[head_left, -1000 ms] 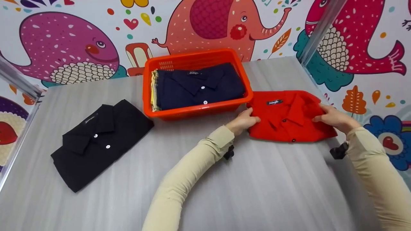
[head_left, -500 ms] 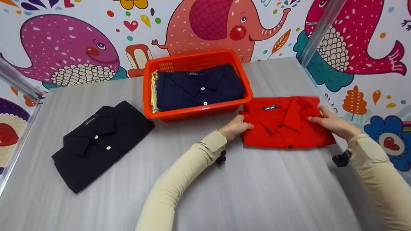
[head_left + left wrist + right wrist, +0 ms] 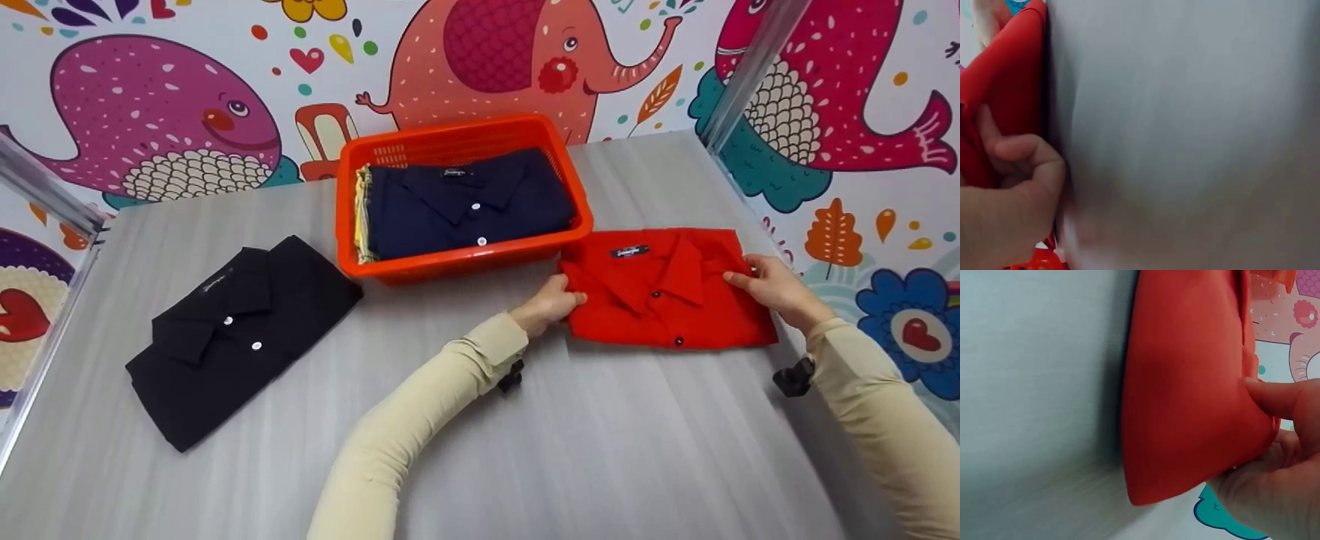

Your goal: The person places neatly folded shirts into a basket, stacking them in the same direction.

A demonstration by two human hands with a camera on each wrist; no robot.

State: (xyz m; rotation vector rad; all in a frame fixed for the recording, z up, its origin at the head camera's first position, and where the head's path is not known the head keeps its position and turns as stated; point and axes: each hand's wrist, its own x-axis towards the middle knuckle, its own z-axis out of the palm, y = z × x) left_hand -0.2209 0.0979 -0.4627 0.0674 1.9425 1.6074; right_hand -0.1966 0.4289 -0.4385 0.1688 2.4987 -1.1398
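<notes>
A folded red shirt (image 3: 660, 300) with a collar, dark buttons and a black label lies at the right of the table, just right of the basket. My left hand (image 3: 551, 304) grips its left edge, and in the left wrist view the fingers (image 3: 1022, 149) curl against the red cloth. On the opposite side my right hand (image 3: 776, 289) pinches the shirt's right edge. The right wrist view has the thumb (image 3: 1275, 396) on top of the fabric and the other fingers underneath.
An orange plastic basket (image 3: 465, 268) stands at the back middle. Inside lie a folded navy shirt (image 3: 435, 214) and yellowish patterned cloth (image 3: 363, 217). To the left, a folded black shirt (image 3: 240, 337) lies askew on the grey table (image 3: 570, 450). Cartoon-printed walls border the table.
Both hands have drawn the red shirt a little toward the person and slightly left. Its outline is straighter now. The basket and black shirt have stayed in place.
</notes>
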